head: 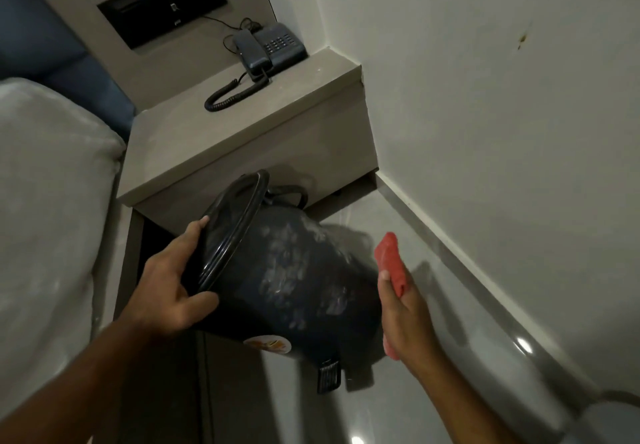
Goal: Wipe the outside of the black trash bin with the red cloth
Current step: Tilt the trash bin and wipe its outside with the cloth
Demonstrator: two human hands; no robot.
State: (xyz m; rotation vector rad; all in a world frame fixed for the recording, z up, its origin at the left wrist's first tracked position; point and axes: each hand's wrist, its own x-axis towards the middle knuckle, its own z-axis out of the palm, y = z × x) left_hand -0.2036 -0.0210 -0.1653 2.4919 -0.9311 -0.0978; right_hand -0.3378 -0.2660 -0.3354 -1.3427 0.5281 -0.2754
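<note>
The black trash bin (294, 270) is tilted over to the left above the floor, its lid facing left and its foot pedal low at the front. Whitish dusty smears cover its upper side. My left hand (173, 284) grips the lid rim and holds the bin at that slant. My right hand (403, 312) holds the folded red cloth (391, 261) just beside the bin's right side; the cloth's top end sticks up above my fingers, a short gap from the bin wall.
A beige bedside table (242, 138) with a dark corded telephone (268, 47) stands right behind the bin. A bed with a pale cover (45, 201) fills the left. The white wall and its skirting (485, 260) run close along the right; glossy floor lies below.
</note>
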